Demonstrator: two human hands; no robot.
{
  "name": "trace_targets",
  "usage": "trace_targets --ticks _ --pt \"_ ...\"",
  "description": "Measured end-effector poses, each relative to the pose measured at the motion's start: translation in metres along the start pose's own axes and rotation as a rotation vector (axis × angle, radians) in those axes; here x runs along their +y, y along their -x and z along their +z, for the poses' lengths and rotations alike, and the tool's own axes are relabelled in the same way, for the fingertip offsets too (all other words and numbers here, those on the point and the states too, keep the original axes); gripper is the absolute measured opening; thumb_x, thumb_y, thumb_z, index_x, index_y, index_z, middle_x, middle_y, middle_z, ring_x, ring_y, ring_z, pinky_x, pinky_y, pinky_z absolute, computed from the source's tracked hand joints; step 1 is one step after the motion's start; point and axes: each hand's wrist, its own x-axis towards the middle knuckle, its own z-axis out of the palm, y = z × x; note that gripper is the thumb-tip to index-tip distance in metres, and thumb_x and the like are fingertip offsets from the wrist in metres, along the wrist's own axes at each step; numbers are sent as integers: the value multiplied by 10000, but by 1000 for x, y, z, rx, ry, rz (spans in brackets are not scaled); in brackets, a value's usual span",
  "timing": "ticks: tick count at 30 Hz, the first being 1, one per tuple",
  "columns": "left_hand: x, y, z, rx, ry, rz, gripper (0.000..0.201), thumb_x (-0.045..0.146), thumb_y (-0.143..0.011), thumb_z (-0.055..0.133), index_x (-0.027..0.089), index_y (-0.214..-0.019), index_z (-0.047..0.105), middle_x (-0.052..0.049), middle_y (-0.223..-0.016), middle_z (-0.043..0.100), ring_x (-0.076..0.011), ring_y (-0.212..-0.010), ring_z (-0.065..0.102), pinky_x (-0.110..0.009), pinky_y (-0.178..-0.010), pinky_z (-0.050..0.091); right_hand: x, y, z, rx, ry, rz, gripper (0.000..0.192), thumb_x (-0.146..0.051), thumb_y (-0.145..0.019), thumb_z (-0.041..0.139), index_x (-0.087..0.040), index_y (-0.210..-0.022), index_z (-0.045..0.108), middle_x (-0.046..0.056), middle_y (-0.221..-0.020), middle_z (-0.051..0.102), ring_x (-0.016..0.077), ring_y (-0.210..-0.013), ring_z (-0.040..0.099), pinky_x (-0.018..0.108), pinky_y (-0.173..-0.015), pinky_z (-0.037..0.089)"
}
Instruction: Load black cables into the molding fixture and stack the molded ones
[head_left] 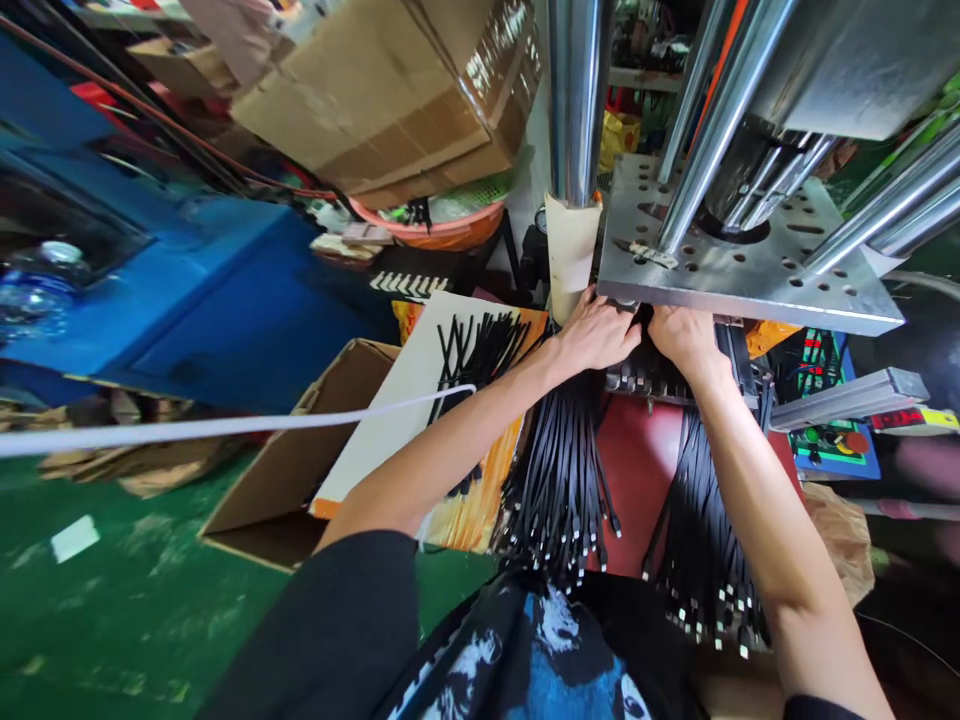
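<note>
- Directly below the front edge of the perforated steel plate [742,270], both hands were reaching into the press gap.
- Left hand [600,335]: fingers curled down over the black cable ends lying on the mould block [637,378] under the plate; fingertips hidden by the plate edge, so whether it gripped a cable or only pressed on them could not be told.
- Right hand [686,340]: just beside the left hand, almost touching it, fingers tucked under the plate edge; grasp state likewise could not be told.
- Left cable bundle [562,480]: black flat cables with metal-tipped ends, fanning out below the plate toward the person, lying over the red tabletop [637,470].
- Right cable bundle [705,540]: same cables, below the plate, running under the right forearm.
- Loose black cables [480,345] lay on a white-and-orange board [390,410], left of the plate.
- Open cardboard box [285,470] stood on the green floor [135,610], further left of the plate.
- Chrome columns [576,100] rose above the plate.
- Control panel [832,430] with coloured buttons sat below the plate's right end.
- White cord [225,428] crossed the view left of the plate.
</note>
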Motion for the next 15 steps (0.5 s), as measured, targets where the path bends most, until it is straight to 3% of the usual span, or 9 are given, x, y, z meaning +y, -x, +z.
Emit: trace_targets --ticks 3,5,8,9,10,11,13,14,15 --pt "-9 -14 7 18 85 3 398 280 -1085 423 71 -1320 666 -227 -1329 725 -357 -1301 657 -531 -1173 420 -26 67 -20 34 -104 96 445 -129 -988 406 -92 -1386 602 242 -1209 708 310 -955 705 390 -790 533" --pt "-6 -4 7 48 214 6 406 277 -1088 417 55 -1347 638 -244 -1410 674 -356 -1372 609 -527 -1195 418 -57 136 -27 -14 -205 119 306 -251 -1038 451 -140 -1258 632 174 -1114 707 251 -829 698 329 -685 509" --pt "18 55 -11 188 501 -23 442 264 -1063 469 32 -1429 558 -263 -1540 565 -325 -1480 508 -486 -1271 364 -97 231 -21 -255 -279 118 179 -293 -1041 491 -193 -995 633 74 -901 685 181 -603 637 288 -542 423" --pt "31 84 -21 209 534 -39 438 298 -1063 483 61 -1422 565 -244 -1549 562 -306 -1483 502 -456 -1271 374 -105 254 -18 -302 -318 149 193 -285 -1045 476 -206 -942 619 55 -858 676 178 -590 639 284 -534 417" --pt "46 116 -31 199 563 -63 378 303 -1064 479 103 -1358 609 -205 -1440 653 -278 -1384 590 -421 -1217 443 -110 270 -17 -327 -374 183 214 -292 -1048 465 -215 -908 608 43 -830 673 179 -597 650 281 -536 423" --pt "62 148 -40 121 719 -115 302 302 -1054 510 141 -1262 658 -159 -1262 740 -254 -1225 680 -394 -1129 512 -111 281 -17 -337 -449 215 231 -310 -1049 462 -222 -889 604 34 -809 674 179 -605 659 278 -545 439" --pt "94 205 -51 -232 1070 -273 303 350 -1048 559 185 -1281 661 -96 -1082 790 -225 -1025 755 -393 -1012 569 -105 291 -26 -356 -652 239 273 -378 -1044 472 -234 -854 608 14 -754 672 168 -591 650 266 -551 473" --pt "109 227 -51 -398 1260 -362 471 405 -1010 642 183 -1421 580 -132 -1185 777 -250 -1087 754 -417 -1005 572 -99 293 -33 -403 -767 218 289 -402 -1035 483 -240 -836 618 4 -723 672 161 -573 639 257 -548 486" --pt "121 242 -47 -491 1470 -456 669 455 -943 742 184 -1504 500 -173 -1294 738 -277 -1167 735 -433 -1007 571 -92 294 -41 -485 -872 174 298 -417 -1022 500 -248 -815 632 -6 -689 671 156 -550 626 247 -533 492"
